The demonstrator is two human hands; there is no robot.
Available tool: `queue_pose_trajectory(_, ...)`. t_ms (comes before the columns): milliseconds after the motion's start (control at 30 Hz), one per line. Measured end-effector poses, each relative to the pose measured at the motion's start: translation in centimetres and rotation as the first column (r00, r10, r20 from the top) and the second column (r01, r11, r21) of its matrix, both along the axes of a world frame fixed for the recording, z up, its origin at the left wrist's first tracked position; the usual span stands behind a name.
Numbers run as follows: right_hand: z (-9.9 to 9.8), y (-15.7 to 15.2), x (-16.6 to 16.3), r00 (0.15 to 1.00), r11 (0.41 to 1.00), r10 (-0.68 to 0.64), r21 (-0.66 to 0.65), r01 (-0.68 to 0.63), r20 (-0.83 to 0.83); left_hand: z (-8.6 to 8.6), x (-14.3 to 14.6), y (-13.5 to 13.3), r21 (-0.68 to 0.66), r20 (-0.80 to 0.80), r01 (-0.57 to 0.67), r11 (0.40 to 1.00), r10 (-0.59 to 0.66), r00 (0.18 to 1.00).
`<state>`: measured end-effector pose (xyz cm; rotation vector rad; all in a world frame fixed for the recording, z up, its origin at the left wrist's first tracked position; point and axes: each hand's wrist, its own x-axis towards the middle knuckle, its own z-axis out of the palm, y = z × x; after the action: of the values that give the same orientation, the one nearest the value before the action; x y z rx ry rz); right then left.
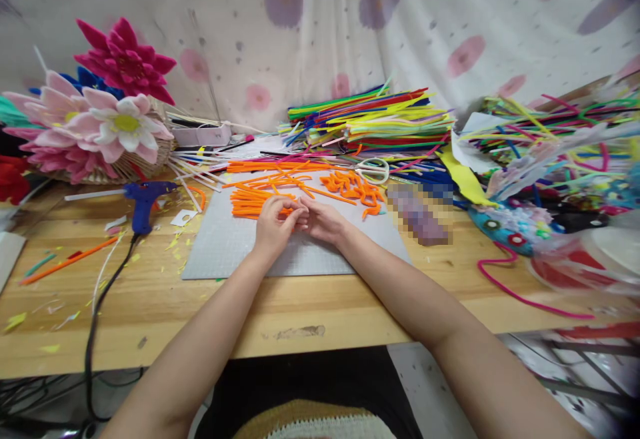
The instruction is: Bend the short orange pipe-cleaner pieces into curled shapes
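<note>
Bright, fairly even light, seemingly from above, washes over the far curtain (330,45), whose print looks soft. Shadows on the grey mat (215,249) are faint; below the near edge of the wooden table (200,335) it is darker. The orange stems (243,204) show vividly, their fine texture lost. Wide-angle stretching and blur smear the clear plastic (595,259) at right; a patch (423,215) beside the mat is pixelated.

1. L forearm (213,332), bare, slants up diag. from the person's lower left, wrist approx. straight.
2. R forearm (395,275), bare too, angles in from lower rt., elbow slightly bent.
3. L hand (276,222): back mostly up, fingers bent, thumb stretched twd. the other.
4. R hand (324,221): palm turned inward, fingers partly hidden.
5. Fingertips meet out front; can't see btwn. them from here.
</note>
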<state>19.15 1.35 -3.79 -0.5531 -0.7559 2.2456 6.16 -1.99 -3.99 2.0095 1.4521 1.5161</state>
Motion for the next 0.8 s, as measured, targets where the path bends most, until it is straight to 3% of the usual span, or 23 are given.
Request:
queue_pose_trajectory(367, 0.3, -0.3, -0.6, 0.999, 0.999, -0.045, -0.014, 0.045, -0.019, 0.1, 0.0, 0.0, 0.141, -0.131, -0.040, 0.989, 0.058, 0.990)
queue_pose_trajectory(500, 0.7, -0.3, -0.9, 0.999, 0.999, -0.050, -0.022, 0.049, -0.010, 0.2, 0.4, 0.1, 0.132, -0.118, -0.086, 0.987, 0.102, 0.988)
queue_pose_trajectory(700, -0.1, 0.6, -0.7, 0.986, 0.985, -0.168, 0.046, 0.168, -0.001, 0.5, 1.3, -0.8, 0.102, -0.099, 0.098, 0.990, -0.087, 0.991)
queue_pose_trajectory(800, -0.3, 0.8, -0.3, 0.991, 0.990, -0.134, 0.042, 0.134, -0.008, 0.2, 1.4, -1.0, 0.089, -0.092, 0.132, 0.987, -0.124, 0.988)
